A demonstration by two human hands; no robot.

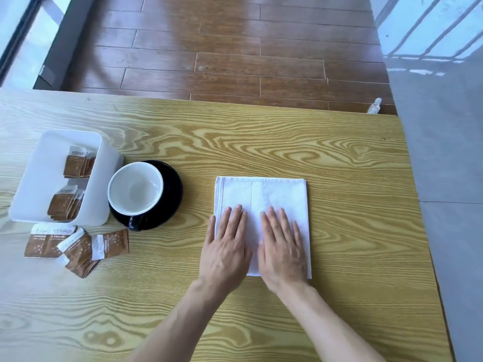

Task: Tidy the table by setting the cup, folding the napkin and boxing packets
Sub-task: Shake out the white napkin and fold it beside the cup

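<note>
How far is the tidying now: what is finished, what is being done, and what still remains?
Done: the cup stands on its black saucer, and some packets already stand in the white box. In hand: the left hand and right hand press flat on the folded napkin, so the folding looks nearly complete. Left: the loose packets lying on the table in front of the box must still go in.

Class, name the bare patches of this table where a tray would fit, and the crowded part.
Free: the table beyond the napkin, and the near edge around the forearms. Crowded: the left side, where box, cup on its saucer and loose packets cluster.
</note>
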